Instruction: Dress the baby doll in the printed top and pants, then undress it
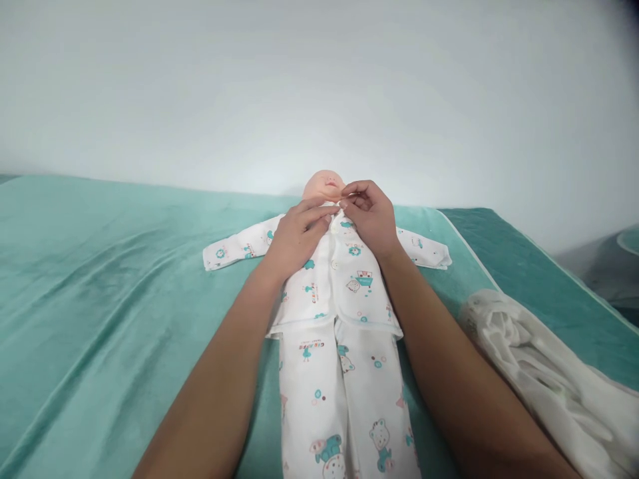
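A baby doll (322, 183) lies on its back, dressed in a white printed baby shirt (359, 279) and matching baby pants (319, 392). At the shirt's neckline my left hand (299, 233) has thumb and fingers closed at the front edge. Just across from it, my right hand (372, 214) pinches the collar below the doll's chin, with its fingers bent. The two sets of fingertips nearly meet and cover the top of the front opening. Lower down, a button (335, 265) shows on the front, and the sleeves spread out to both sides.
Beneath the doll is a light green cloth (124, 319) with some folds on the left. A darker green cover (544, 286) shows at the right. Crumpled white fabric (539, 372) lies beside my right forearm. A pale wall (249, 86) rises behind.
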`<state>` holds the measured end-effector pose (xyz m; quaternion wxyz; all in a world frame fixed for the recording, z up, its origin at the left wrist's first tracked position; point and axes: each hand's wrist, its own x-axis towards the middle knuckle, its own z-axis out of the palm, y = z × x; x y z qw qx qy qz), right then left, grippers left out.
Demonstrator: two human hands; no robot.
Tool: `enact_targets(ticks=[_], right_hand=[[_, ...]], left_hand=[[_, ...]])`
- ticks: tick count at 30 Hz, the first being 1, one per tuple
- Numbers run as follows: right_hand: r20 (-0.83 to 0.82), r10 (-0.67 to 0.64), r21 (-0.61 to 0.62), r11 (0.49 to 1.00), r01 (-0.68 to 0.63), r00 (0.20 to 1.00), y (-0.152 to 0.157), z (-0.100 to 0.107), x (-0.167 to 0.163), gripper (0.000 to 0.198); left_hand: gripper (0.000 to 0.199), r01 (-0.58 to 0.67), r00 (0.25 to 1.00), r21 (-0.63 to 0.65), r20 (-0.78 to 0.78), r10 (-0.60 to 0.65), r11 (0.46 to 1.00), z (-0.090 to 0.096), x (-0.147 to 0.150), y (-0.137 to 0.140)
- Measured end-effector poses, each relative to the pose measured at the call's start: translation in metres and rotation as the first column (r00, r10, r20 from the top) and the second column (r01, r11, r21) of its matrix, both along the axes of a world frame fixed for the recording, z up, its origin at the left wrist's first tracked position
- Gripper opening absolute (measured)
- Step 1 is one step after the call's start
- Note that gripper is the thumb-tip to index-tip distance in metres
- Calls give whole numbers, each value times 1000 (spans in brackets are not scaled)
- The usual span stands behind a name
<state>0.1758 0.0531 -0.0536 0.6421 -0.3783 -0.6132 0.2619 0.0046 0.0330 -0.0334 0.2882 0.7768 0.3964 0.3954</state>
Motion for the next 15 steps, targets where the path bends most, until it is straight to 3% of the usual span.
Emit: enact_targets(ticks=[7, 15], right_hand=[[-1, -55, -39, 998, 55, 998, -11, 3, 4, 8], [412, -80, -59, 992, 114, 908, -66, 17, -3, 10]], left_hand=[[15, 49, 988, -39, 149, -43, 998, 1, -2, -8], [11, 67, 988, -43, 142, -60, 997, 1, -7, -26]])
